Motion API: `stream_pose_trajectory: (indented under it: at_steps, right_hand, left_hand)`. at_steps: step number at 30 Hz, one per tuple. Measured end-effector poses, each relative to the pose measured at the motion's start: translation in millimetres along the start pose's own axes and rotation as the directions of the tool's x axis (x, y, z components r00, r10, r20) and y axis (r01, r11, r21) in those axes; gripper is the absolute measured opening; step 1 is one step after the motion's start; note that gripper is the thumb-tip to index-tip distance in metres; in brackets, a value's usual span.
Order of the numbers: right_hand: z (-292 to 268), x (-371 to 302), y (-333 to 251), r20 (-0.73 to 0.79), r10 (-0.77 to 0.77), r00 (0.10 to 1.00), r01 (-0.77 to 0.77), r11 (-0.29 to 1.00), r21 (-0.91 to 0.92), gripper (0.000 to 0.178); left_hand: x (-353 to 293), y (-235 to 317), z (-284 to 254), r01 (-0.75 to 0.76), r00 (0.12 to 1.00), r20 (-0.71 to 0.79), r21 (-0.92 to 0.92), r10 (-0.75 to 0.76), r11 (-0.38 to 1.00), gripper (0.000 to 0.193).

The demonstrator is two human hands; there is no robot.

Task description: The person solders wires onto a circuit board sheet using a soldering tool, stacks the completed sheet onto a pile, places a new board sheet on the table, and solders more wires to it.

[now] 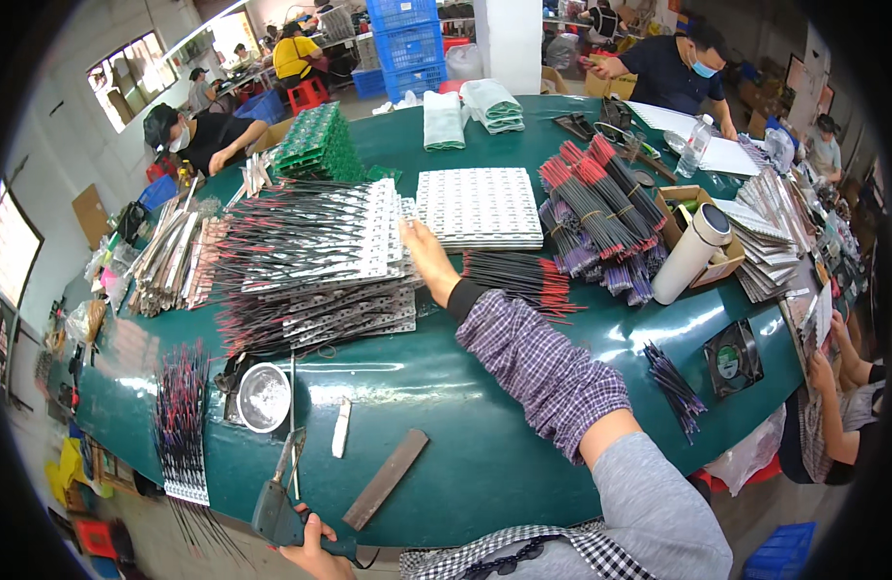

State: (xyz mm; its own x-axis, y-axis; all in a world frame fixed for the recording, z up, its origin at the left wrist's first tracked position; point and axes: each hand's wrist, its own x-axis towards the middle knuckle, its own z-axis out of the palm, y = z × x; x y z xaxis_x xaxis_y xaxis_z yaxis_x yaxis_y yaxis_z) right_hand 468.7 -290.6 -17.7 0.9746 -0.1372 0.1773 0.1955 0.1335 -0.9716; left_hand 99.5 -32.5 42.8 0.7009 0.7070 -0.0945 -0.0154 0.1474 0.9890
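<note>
My left hand [315, 549], low near the table's front edge, is closed round the handle of a dark green soldering gun [277, 510], its thin tip pointing up and away. My right hand [428, 257] reaches across the table to the right edge of a tall stack of white circuit board panels [368, 232]. Its fingers are closed at the edge of a panel there, partly hidden. Black and red wires [272, 232] stick out leftward from the stacked panels. Just right of my hand lies a stack of bare white panels [480, 208].
A round metal dish [264, 397], a white stick [341, 428] and a flat brown bar [386, 479] lie nearby. A wired panel [182, 435] overhangs the front left edge. Wire bundles [600, 213], a white flask [692, 253] and a black fan-like part [733, 358] are at right. Co-workers sit around.
</note>
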Motion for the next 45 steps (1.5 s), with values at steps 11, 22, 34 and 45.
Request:
stream_pose_trajectory:
  at_steps: [11,22,34,45]
  right_hand:
    - [41,-32,-21,-0.045,0.0,0.999,-0.017,0.928,-0.373,0.089]
    - [4,-2,-31,0.015,-0.207,0.978,0.171,0.759,-0.628,0.062]
    - [-111,11,-11,0.424,-0.374,0.825,0.385,-0.178,-0.906,0.027]
    - [-109,5,-42,0.431,-0.509,0.745,0.39,-0.191,-0.901,0.018]
  left_hand:
    - [-1,-5,-16,-0.094,0.994,0.061,0.135,0.087,0.986,0.008]
    - [-9,10,-21,-0.075,0.997,-0.015,0.009,0.075,0.997,0.019]
    - [5,-16,-30,-0.116,0.991,-0.079,-0.056,0.111,0.992,0.036]
    - [5,-18,-37,-0.158,0.981,-0.117,-0.042,0.153,0.986,0.031]
